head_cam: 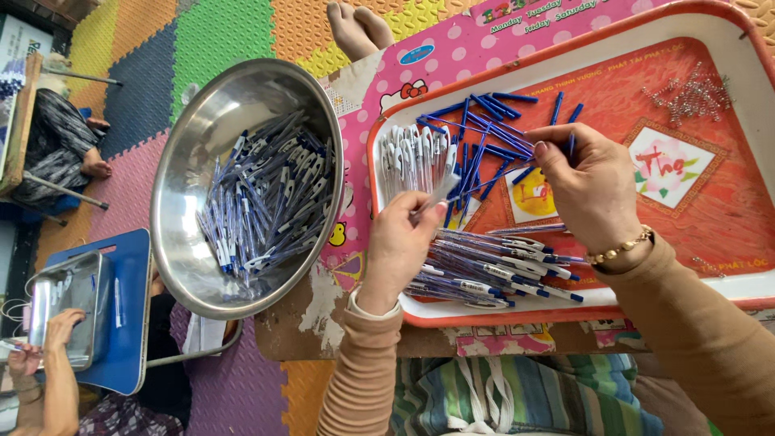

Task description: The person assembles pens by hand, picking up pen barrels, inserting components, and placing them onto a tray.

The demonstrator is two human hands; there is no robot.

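Here, near to far:
Left hand: over the tray's near-left part, fingers closed on a clear pen barrel.
Barrel: long axis slanted, upper end pointing away and to the right, lower end hidden in the fist; it sits above the gap between the finished pens and the row of barrels.
Right hand: over the tray's middle, fingertips pinched at the blue refills; I cannot tell whether a refill is actually held.
Finished pens: a heap by the tray's near edge, long axes roughly parallel to that edge, blue ends toward the right.
Spare barrels: a tight row by the tray's left edge, long axes running near to far.
Refills: loose pile toward the tray's far-left corner, lying crisscross.
Springs: small metal cluster near the tray's far-right corner.
Tray: red and white, resting on a pink board.
Bowl: steel, left of the tray, holding many pens.
Room: foam floor mat in coloured squares; bare feet beyond the board; another person's hand at a metal tin at the left.
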